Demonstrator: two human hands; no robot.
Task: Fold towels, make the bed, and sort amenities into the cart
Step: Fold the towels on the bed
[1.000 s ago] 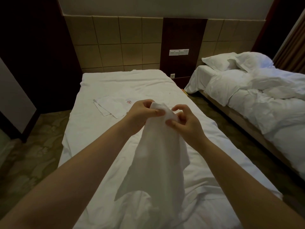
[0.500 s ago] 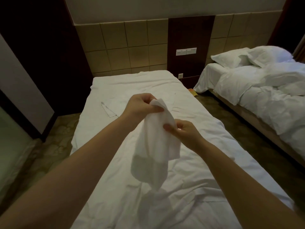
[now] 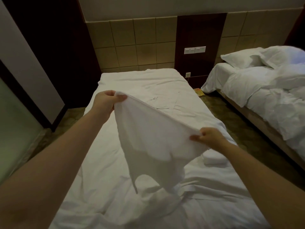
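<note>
A white towel (image 3: 151, 139) hangs stretched in the air over the near bed (image 3: 140, 81). My left hand (image 3: 107, 102) pinches its upper left corner. My right hand (image 3: 208, 138) pinches the opposite corner, lower and to the right. The cloth's edge runs taut between the two hands and the rest drapes down toward the rumpled white sheet. A folded white towel (image 3: 214, 158) lies on the bed just below my right wrist. Flat white cloths (image 3: 165, 100) lie further up the bed.
A second bed (image 3: 264, 90) with crumpled white bedding and pillows (image 3: 257, 57) stands on the right across a narrow carpeted aisle (image 3: 222, 111). A tiled headboard wall with a switch panel (image 3: 194, 50) is behind. Dark panels and a glass partition (image 3: 14, 116) line the left.
My hands have moved apart, the left up and left, the right down and right, spreading the bunched towel out wide. The view has shifted leftward.
</note>
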